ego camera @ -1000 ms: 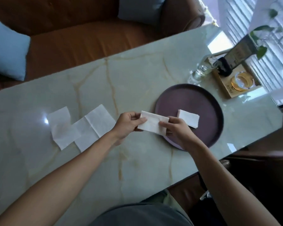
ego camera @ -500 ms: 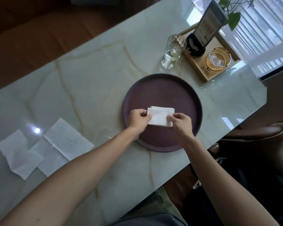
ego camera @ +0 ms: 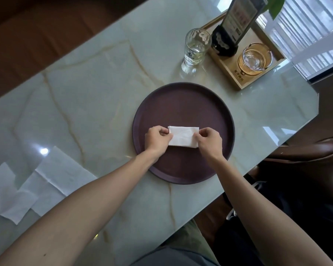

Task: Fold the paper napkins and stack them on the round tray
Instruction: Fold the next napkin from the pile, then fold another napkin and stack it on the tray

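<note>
A dark purple round tray (ego camera: 183, 100) lies on the marble table. A folded white napkin (ego camera: 183, 136) rests near the tray's middle, on top of another folded one that it almost hides. My left hand (ego camera: 156, 140) pinches its left end and my right hand (ego camera: 210, 141) pinches its right end. Two unfolded white napkins (ego camera: 37, 186) lie overlapping on the table at the far left.
A clear drinking glass (ego camera: 195, 49) stands behind the tray. To its right a wooden tray (ego camera: 226, 70) holds a card stand (ego camera: 236, 25) and a glass ashtray (ego camera: 255, 59). The table's front edge runs diagonally at the lower right, beside a brown leather seat (ego camera: 315, 150).
Both hands carried the folded napkin from the tray's left edge onto the napkin lying in the tray. The camera view shifted right.
</note>
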A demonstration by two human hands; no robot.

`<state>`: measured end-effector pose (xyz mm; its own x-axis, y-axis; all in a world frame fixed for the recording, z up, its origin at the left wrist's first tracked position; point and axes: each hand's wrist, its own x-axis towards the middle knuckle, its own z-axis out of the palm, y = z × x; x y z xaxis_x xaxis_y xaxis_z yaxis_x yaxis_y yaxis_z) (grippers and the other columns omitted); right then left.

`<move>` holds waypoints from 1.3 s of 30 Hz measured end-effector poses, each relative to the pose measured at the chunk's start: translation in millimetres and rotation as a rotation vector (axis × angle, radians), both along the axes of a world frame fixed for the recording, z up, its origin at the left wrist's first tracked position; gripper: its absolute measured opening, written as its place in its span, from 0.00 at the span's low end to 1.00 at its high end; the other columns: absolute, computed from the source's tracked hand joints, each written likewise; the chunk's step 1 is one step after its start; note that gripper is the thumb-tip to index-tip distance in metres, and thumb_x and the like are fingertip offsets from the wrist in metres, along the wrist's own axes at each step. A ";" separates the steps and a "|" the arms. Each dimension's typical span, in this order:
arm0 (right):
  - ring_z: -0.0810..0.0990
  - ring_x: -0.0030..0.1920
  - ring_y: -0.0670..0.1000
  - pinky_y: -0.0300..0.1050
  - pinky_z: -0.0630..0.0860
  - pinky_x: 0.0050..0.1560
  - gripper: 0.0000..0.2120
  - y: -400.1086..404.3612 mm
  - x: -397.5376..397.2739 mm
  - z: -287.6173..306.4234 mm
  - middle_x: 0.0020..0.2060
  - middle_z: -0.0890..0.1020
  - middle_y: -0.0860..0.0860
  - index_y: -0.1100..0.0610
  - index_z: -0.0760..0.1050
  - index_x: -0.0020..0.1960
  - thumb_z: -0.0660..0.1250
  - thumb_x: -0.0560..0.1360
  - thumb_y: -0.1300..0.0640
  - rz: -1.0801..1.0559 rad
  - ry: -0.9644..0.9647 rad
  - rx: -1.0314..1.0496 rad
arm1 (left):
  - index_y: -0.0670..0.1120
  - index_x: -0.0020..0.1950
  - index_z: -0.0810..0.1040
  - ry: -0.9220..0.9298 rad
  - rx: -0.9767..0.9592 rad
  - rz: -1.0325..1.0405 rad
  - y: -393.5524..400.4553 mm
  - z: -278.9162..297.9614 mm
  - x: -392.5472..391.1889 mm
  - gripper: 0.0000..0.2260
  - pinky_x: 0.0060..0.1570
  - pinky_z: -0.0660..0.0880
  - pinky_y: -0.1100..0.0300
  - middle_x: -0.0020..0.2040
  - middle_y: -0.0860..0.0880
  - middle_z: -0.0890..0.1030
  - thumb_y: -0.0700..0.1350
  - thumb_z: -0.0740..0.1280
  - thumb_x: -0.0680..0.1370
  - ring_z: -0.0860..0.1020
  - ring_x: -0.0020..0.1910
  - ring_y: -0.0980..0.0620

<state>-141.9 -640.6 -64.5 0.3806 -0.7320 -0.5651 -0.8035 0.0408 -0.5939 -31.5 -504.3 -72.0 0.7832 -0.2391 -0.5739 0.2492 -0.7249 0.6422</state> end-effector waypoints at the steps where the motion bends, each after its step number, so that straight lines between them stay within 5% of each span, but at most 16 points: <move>1: 0.82 0.46 0.50 0.48 0.79 0.49 0.07 0.7 0.3 -0.1 0.44 0.85 0.47 0.55 0.82 0.49 0.67 0.77 0.53 0.016 0.018 -0.013 | 0.47 0.45 0.84 0.001 0.004 0.007 0.3 -1.4 0.3 0.03 0.30 0.67 0.76 0.34 0.58 0.79 0.43 0.76 0.73 0.77 0.34 0.62; 11: 0.80 0.48 0.53 0.46 0.73 0.48 0.09 -1.3 7.6 3.3 0.47 0.82 0.48 0.53 0.77 0.51 0.67 0.77 0.49 0.000 0.149 -0.088 | 0.45 0.44 0.82 -0.004 -0.010 -0.006 3.4 -2.6 3.5 0.07 0.28 0.68 0.74 0.32 0.57 0.78 0.47 0.77 0.73 0.75 0.31 0.63; 17: 0.83 0.50 0.54 0.49 0.77 0.49 0.08 -7.7 26.3 33.1 0.47 0.84 0.50 0.54 0.80 0.52 0.68 0.77 0.52 -0.054 0.018 -0.127 | 0.44 0.47 0.83 0.034 -0.059 -0.009 45.1 17.8 19.7 0.09 0.37 0.73 0.65 0.34 0.53 0.80 0.35 0.77 0.70 0.78 0.34 0.57; 21: 0.82 0.41 0.52 0.49 0.77 0.43 0.07 5.9 65.3 63.9 0.40 0.84 0.51 0.55 0.81 0.47 0.69 0.77 0.51 0.112 -0.117 -0.037 | 0.44 0.48 0.83 0.049 -0.096 0.070 109.8 38.2 44.4 0.08 0.46 0.77 0.59 0.38 0.48 0.82 0.37 0.77 0.72 0.80 0.39 0.51; 27: 0.78 0.34 0.50 0.48 0.76 0.40 0.05 102.4 134.3 98.0 0.33 0.82 0.51 0.55 0.80 0.39 0.71 0.73 0.55 0.481 -0.187 0.044 | 0.48 0.45 0.80 0.084 -0.173 0.339 234.3 71.4 58.7 0.05 0.33 0.74 0.66 0.38 0.48 0.81 0.39 0.73 0.76 0.80 0.33 0.54; 34: 0.78 0.41 0.53 0.43 0.70 0.40 0.13 267.6 165.8 91.3 0.41 0.80 0.52 0.61 0.79 0.56 0.76 0.75 0.56 0.964 -0.050 0.098 | 0.42 0.51 0.81 0.111 -0.183 0.639 374.9 78.7 36.3 0.05 0.37 0.74 0.61 0.42 0.45 0.82 0.39 0.72 0.76 0.80 0.36 0.50; 39: 0.79 0.61 0.57 0.44 0.71 0.54 0.27 345.8 161.7 62.9 0.63 0.78 0.56 0.61 0.72 0.70 0.76 0.76 0.53 1.056 0.059 0.076 | 0.42 0.56 0.81 0.133 -0.140 0.816 444.8 58.9 11.6 0.13 0.44 0.71 0.57 0.45 0.44 0.81 0.41 0.75 0.73 0.76 0.41 0.48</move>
